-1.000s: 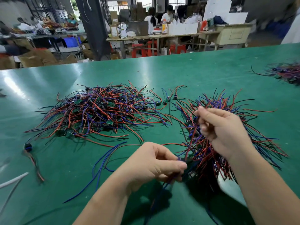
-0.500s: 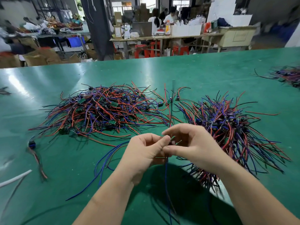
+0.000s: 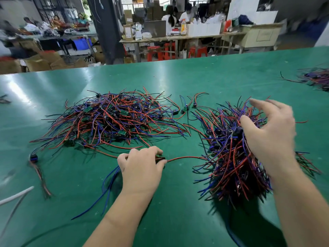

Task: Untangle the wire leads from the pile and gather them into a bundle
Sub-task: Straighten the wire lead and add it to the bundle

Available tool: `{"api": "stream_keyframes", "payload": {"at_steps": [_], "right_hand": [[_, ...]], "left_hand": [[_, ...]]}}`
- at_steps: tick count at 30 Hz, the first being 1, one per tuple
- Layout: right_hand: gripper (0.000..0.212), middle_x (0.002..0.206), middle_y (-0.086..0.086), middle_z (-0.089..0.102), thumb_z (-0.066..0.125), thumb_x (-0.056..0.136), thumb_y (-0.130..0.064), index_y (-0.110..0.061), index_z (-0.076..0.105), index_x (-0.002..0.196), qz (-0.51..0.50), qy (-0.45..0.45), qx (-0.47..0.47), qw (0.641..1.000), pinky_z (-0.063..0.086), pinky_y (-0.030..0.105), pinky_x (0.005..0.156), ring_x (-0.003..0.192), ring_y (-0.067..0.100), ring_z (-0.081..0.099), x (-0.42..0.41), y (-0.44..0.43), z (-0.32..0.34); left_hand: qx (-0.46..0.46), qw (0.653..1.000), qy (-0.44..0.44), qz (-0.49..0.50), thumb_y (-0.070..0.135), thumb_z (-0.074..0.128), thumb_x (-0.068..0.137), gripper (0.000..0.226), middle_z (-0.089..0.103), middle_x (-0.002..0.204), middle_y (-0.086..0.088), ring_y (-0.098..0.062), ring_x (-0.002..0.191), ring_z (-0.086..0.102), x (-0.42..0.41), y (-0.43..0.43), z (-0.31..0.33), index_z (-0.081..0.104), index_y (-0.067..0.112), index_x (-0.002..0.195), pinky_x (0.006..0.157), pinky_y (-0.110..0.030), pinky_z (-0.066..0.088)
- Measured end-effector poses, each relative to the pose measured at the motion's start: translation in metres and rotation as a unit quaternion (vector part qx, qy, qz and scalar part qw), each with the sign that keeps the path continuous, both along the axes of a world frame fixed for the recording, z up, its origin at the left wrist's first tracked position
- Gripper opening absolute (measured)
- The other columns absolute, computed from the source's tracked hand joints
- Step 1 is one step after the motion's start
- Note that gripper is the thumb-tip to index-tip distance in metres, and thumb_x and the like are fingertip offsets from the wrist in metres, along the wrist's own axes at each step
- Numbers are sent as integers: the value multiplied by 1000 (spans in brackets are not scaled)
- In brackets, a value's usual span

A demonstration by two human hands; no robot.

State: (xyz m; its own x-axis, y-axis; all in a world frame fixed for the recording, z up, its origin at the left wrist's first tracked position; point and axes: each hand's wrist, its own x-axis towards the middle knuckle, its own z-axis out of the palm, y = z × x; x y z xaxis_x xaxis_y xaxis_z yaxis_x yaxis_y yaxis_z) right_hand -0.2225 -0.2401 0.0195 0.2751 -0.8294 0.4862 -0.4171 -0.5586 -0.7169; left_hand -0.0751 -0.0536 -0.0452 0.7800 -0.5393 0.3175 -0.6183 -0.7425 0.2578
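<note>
L fingers: curled; thumb + index pinch a red lead [image 3: 185, 157] at its dark connector.
L hand [image 3: 142, 163]: palm down, low on table [image 3: 195, 75], forearm coming in from bottom centre; blue leads [image 3: 108, 186] run out under it toward lower left.
R fingers: spread wide, holding nothing; blurred, can't tell if the tips touch the wires.
R hand [image 3: 270, 132]: over bundle [image 3: 229, 157], palm down, forearm hides bundle's right side.
Red lead: runs from L pinch into the bundle.
Pile [image 3: 110, 120]: left of centre, red/blue/black tangle w/ small green boards, apart from bundle.
Around: stray lead [image 3: 33, 157] + white cable [image 3: 16, 195] at left; another heap [image 3: 316, 77] far right.
</note>
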Motion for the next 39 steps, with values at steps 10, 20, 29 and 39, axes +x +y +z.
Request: {"api": "stream_keyframes", "payload": {"at_steps": [10,20,29,39], "right_hand": [[32,77,-3,75,61,86,0,-29,74,87,361,-5,210,908,52,35,70,67,11,66,16,45,-3],[20,95,-2,74,59,89,-13,-25,71,100,430,-90,247,864,44,16,60,71,6,62,25,55,-11],[21,69,5,71,61,89,-7,-17,76,80,383,-134,303,862,45,26,60,60,13,61,24,49,-12],[12,62,3,66,71,81,-7,-10,72,70,398,-61,288,869,43,19,53,56,8,53,29,54,-22]], "left_hand": [[-641,560,509,-126,21,61,74,15,74,81,1,-6,61,65,-13,-5,46,67,14,86,62,-17,54],[-521,477,696,-133,28,63,67,21,75,89,5,3,39,51,-32,-5,49,78,16,76,49,-17,53],[-367,599,686,-190,32,62,76,31,73,85,-7,-10,45,60,-37,-5,42,73,7,92,50,-25,55],[-344,716,581,-177,26,78,57,37,70,71,-6,-15,64,65,-36,-6,35,73,0,83,70,-28,56]]}}
